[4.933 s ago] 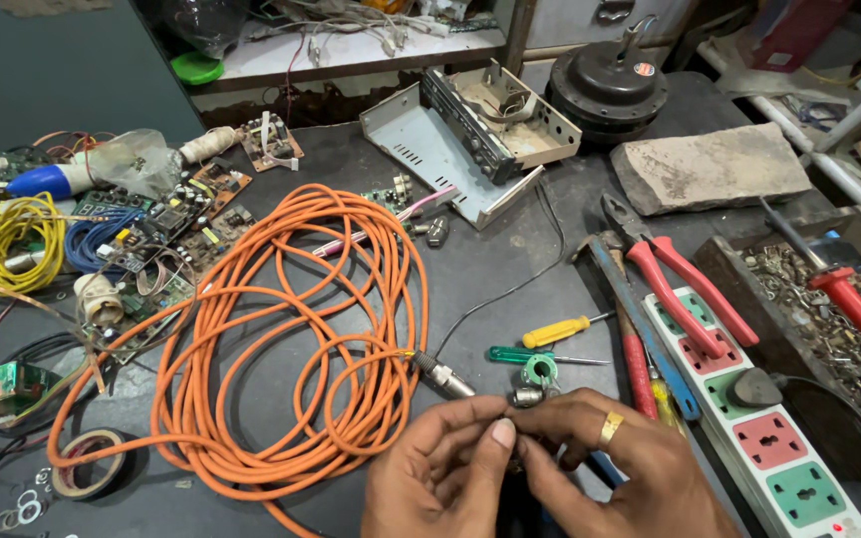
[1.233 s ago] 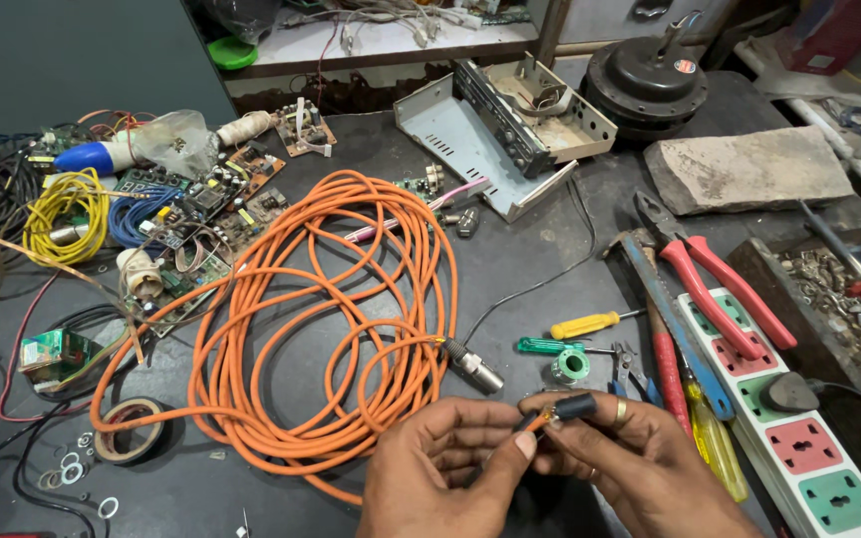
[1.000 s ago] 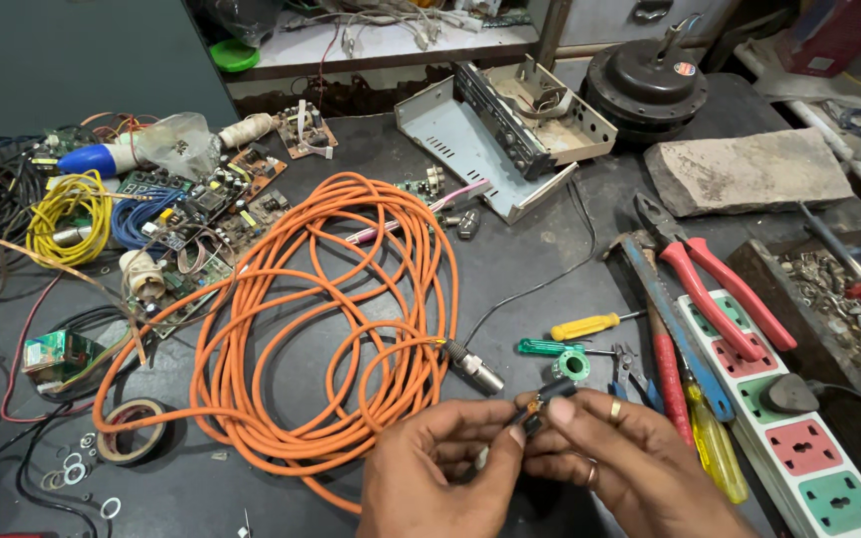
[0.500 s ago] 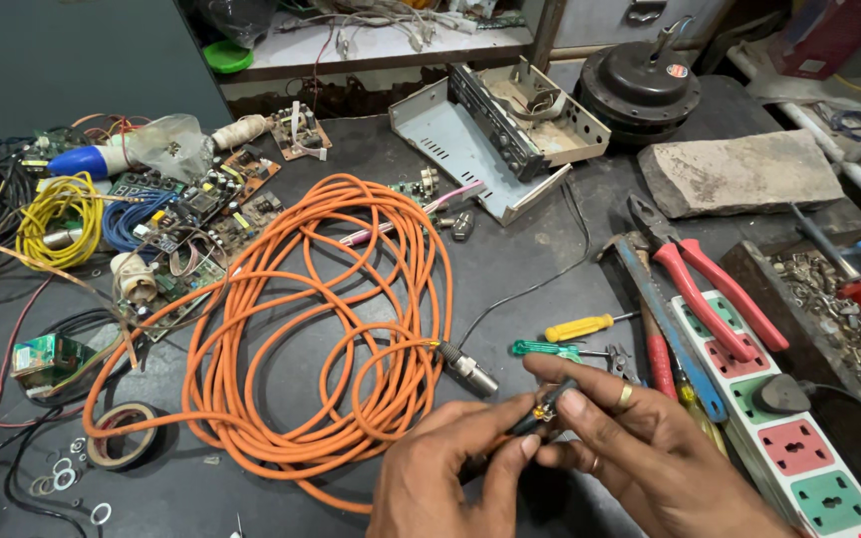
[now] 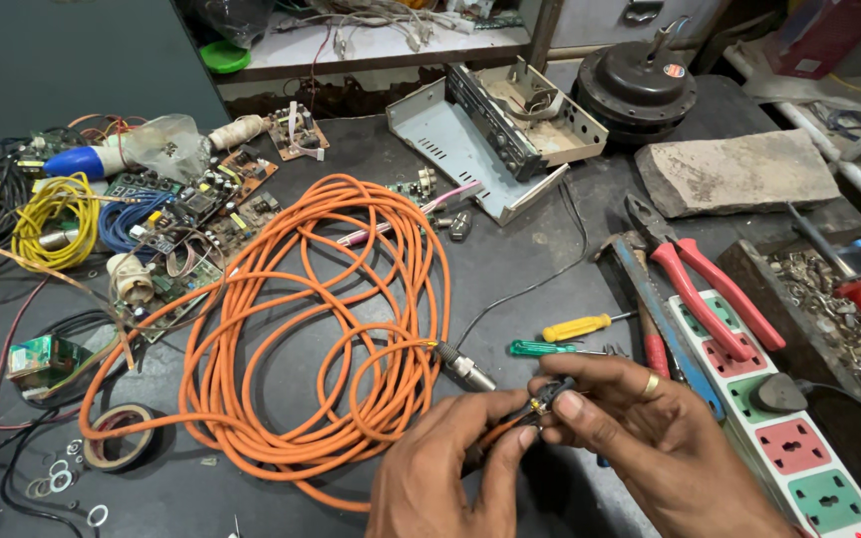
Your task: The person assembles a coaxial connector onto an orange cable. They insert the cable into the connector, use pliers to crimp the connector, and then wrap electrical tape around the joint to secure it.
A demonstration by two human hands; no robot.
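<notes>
My left hand (image 5: 455, 473) and my right hand (image 5: 640, 438) meet at the bottom centre of the dark workbench. Together they pinch a small black plug connector (image 5: 545, 401) fitted on one end of the orange cable (image 5: 331, 309), which lies coiled to the left. My left thumb and forefinger hold the cable end just behind the connector. My right fingers, one with a gold ring, grip the connector body. The cable's other end carries a metal plug (image 5: 465, 369) lying on the bench just above my left hand.
A yellow-handled screwdriver (image 5: 575, 327) and a green one (image 5: 542, 348) lie above my hands. Red-handled pliers (image 5: 695, 279), a power strip (image 5: 784, 428), a stone block (image 5: 739, 171), a grey metal chassis (image 5: 495, 130), circuit boards (image 5: 196, 214) and a tape roll (image 5: 117, 450) surround the coil.
The connector stays pinched between both hands; my fingers have shifted on it and my hands moved slightly up and right. The view has tilted a little.
</notes>
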